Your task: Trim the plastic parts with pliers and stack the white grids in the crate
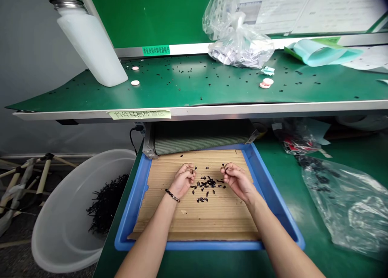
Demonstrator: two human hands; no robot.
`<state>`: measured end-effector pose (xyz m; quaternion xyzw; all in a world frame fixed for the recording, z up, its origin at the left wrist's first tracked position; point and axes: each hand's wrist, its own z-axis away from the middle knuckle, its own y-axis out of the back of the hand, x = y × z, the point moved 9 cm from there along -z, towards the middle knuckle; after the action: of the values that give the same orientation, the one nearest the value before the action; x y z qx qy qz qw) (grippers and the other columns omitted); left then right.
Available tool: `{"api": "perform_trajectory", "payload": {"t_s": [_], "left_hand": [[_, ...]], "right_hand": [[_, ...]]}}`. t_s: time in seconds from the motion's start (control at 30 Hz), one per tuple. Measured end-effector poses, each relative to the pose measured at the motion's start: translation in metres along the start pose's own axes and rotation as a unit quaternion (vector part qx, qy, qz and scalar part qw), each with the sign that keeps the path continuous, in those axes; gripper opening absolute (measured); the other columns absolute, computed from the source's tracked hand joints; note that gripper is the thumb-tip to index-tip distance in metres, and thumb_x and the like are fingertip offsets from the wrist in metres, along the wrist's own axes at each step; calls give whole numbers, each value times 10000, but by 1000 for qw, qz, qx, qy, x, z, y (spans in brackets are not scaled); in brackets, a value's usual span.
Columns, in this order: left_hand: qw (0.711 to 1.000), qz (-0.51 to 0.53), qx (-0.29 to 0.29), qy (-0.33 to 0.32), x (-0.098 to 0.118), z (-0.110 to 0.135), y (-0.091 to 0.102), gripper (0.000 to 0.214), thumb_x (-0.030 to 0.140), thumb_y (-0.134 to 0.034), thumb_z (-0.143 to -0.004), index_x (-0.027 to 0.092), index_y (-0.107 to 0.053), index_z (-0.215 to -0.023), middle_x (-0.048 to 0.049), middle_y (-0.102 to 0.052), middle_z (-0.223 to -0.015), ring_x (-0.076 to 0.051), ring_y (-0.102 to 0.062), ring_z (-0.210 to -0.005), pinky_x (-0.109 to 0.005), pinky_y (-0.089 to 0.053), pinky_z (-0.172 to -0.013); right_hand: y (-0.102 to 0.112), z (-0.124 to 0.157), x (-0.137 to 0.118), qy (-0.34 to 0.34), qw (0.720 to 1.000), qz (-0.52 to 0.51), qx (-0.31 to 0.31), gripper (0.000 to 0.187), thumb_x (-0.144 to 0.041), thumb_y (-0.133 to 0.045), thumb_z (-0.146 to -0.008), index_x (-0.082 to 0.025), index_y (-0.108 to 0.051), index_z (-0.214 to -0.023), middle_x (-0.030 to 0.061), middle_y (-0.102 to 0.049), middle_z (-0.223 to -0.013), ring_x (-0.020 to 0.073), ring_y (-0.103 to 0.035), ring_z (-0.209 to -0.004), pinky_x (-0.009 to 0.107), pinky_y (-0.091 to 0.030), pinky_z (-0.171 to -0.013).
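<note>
Small black curved pieces [207, 182] lie in a loose heap on a cardboard sheet [184, 221] that lines a blue tray [227, 245]. My left hand [183, 179], with a beaded bracelet [172, 195] on its wrist, is closed in a pinch left of the heap, a small dark piece showing at its fingertips. To the right of the heap, my right hand [237, 181] pinches a small black piece [226, 169] between thumb and finger. Both hands hover just over the cardboard, apart from each other.
A white tub [60, 213] with black strips [109, 205] stands at left. Clear plastic bags [348, 205] lie on the right. The green shelf [182, 88] above carries a white bottle [93, 47], a tied bag [242, 47] and scattered black bits.
</note>
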<state>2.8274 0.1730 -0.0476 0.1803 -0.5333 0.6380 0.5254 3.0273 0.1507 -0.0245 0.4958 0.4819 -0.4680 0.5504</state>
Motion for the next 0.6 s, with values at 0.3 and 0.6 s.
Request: {"api": "perform_trajectory", "payload": {"t_s": [0.3, 0.6], "left_hand": [[989, -144, -23, -5, 0, 0, -3, 155, 230, -532, -613, 177, -475, -747, -16, -520, -718, -92, -449, -585, -218, -348, -544], [909, -408, 0, -80, -25, -14, -55, 70, 231, -659, -672, 223, -670, -741, -8, -599, -642, -186, -552, -704, -283, -414, -701]], "right_hand": [[19, 10, 3, -34, 994, 90, 43, 266, -410, -321, -830, -213, -495, -875, 50, -533, -720, 178, -507, -591, 293, -436, -549], [13, 7, 18, -62, 906, 413, -69, 253, -279, -516, -831, -241, -676, -1023, 45, -695, -867, 217, -631, -853, 283, -413, -780]]}}
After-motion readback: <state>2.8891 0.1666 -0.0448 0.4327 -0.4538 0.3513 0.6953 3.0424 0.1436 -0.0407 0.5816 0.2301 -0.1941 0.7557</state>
